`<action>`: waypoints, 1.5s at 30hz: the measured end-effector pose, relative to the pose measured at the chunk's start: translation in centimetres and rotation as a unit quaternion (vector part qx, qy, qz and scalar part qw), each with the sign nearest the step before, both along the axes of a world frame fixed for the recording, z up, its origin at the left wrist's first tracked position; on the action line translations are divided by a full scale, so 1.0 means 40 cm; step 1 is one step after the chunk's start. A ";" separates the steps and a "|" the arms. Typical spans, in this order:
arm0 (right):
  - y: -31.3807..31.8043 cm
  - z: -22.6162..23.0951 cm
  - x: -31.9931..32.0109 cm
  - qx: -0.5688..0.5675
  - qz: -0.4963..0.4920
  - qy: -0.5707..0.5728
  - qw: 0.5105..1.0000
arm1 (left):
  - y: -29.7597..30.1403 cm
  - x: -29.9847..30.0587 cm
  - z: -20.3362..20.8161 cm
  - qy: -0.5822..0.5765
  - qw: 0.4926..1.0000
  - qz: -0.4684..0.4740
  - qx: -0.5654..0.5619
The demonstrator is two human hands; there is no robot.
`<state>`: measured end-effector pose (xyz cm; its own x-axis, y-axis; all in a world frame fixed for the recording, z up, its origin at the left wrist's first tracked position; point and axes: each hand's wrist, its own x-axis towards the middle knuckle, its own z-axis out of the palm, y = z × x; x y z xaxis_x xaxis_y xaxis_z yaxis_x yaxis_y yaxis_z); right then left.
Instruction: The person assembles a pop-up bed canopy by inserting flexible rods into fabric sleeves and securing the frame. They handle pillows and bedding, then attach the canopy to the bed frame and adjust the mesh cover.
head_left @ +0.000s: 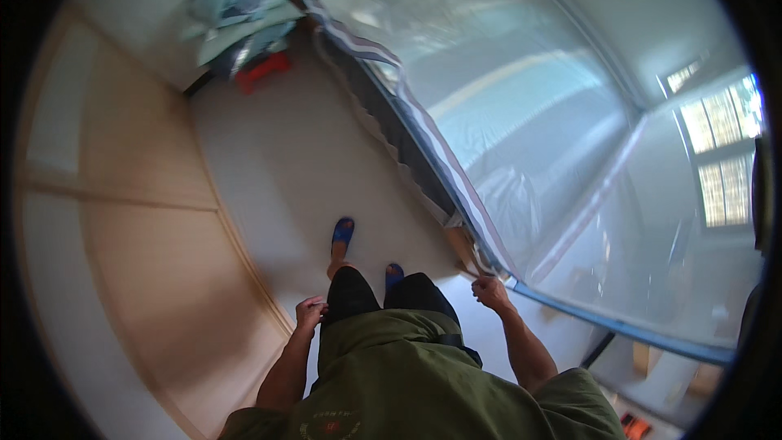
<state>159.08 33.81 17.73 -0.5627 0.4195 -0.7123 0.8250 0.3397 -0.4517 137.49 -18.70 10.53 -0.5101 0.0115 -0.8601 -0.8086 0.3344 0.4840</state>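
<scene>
My left hand [310, 313] hangs beside my dark shorts with its fingers curled. A small pale bit shows at the fingertips, too small to name. My right hand [490, 292] is closed at the near corner of a bed, by the lower edge of a clear mosquito net [521, 138]. Whatever its fingers hold, if anything, is hidden. The net has a grey-and-white striped border [436, 147] running along the bed's side, and a pale loop of cord or frame shows just above my right hand.
Light wooden cabinet doors [155, 253] stand along the left. Folded cloths [244, 12] are piled at the far end, above a red stool-like thing [262, 72]. My feet in blue slippers [344, 231] are on the pale floor [277, 155]. An orange object [635, 425] lies at lower right.
</scene>
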 end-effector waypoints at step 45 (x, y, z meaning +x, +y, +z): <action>0.074 -1.413 -0.345 -0.176 -0.724 0.667 0.017 | 1.288 -0.695 -1.371 -0.222 0.848 -0.116 0.467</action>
